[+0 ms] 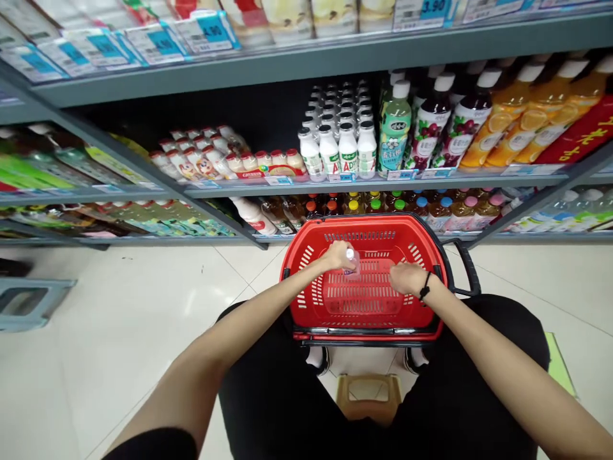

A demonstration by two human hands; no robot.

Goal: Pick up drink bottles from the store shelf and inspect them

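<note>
A red shopping basket (368, 326) with slotted walls stands between my knees, in front of the shelf. My left hand (338, 255) is over its left half, closed around a small clear pinkish bottle (353, 268) with a white cap. The bottle is held roughly upright above the slotted bottom. My right hand (407, 278), with a black band (424, 285) at the wrist, hovers over the right half. Its fingers are curled in, and whatever they hold, if anything, is hidden. The two hands are apart.
Drinks line the shelf (268, 190) ahead: small white bottles (338, 153), a green bottle (395, 128), orange juice bottles (541, 121). Colored caps show on the bottom row. A black basket handle (467, 268) sticks out right. Stools stand below (368, 386) and at far left (36, 300).
</note>
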